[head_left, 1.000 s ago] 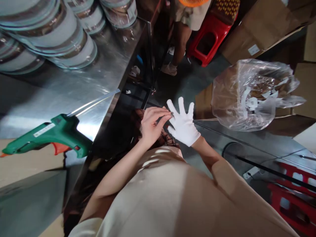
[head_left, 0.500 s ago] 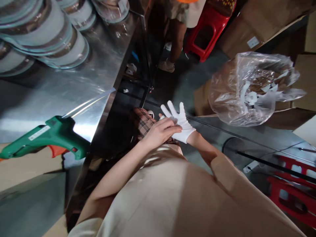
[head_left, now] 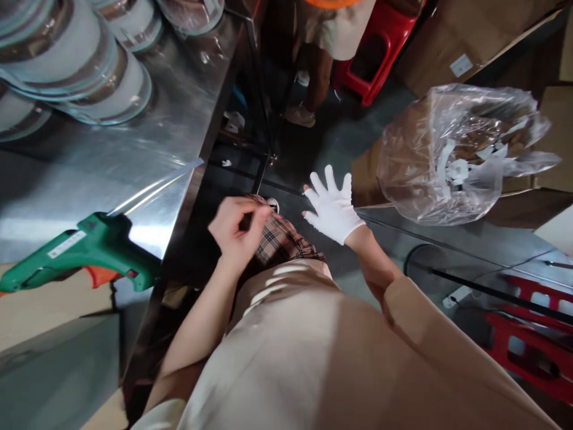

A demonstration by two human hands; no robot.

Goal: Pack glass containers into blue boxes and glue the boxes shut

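Observation:
My right hand [head_left: 333, 206] wears a white glove and is held out with its fingers spread, holding nothing. Bare skin shows at the tips of two of its fingers. To its left, my left hand [head_left: 237, 230] is bare and loosely curled, thumb close to the bent fingers, above the plaid cloth [head_left: 284, 239] at my lap. Nothing shows in its curl, and the two hands are apart. A green glue gun [head_left: 107, 248] with an orange trigger lies at the metal table's edge, a clear stick [head_left: 156, 185] reaching out from it.
Stacked round glass pieces [head_left: 102, 77] stand on the metal table [head_left: 174, 107] at left. On the right, a clear plastic bag [head_left: 461, 155] with white scraps sits by cardboard boxes [head_left: 474, 36]. Red stools [head_left: 376, 54] and another person's legs [head_left: 317, 77] are farther off.
My left hand has come off the gloved hand, moving left and curling. The gloved right hand has shifted slightly right and farther from my body, with its fingers spread.

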